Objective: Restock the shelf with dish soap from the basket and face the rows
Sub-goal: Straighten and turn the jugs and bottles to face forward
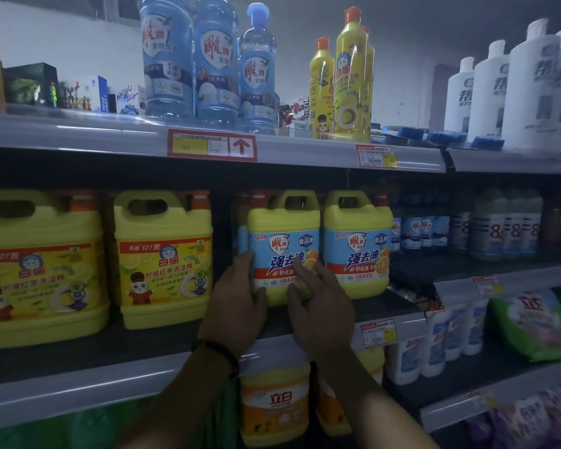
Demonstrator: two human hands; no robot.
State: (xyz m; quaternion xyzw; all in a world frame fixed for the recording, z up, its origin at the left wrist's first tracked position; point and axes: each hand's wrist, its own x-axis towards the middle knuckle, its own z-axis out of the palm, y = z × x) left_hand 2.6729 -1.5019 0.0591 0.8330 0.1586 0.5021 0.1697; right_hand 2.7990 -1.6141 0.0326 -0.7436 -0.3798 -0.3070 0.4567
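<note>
A yellow dish soap jug with a blue label stands on the middle shelf. My left hand presses its lower left side. My right hand lies on its lower front, fingers spread over the label. A second identical jug stands touching it on the right. Two bigger yellow jugs with lemon labels stand further left, with a gap between them and the held jug. The basket is out of sight.
Blue bottles and slim yellow bottles stand on the top shelf, white bottles to the right. Orange-labelled jugs sit on the shelf below. The neighbouring bay holds small bottles and a green bag.
</note>
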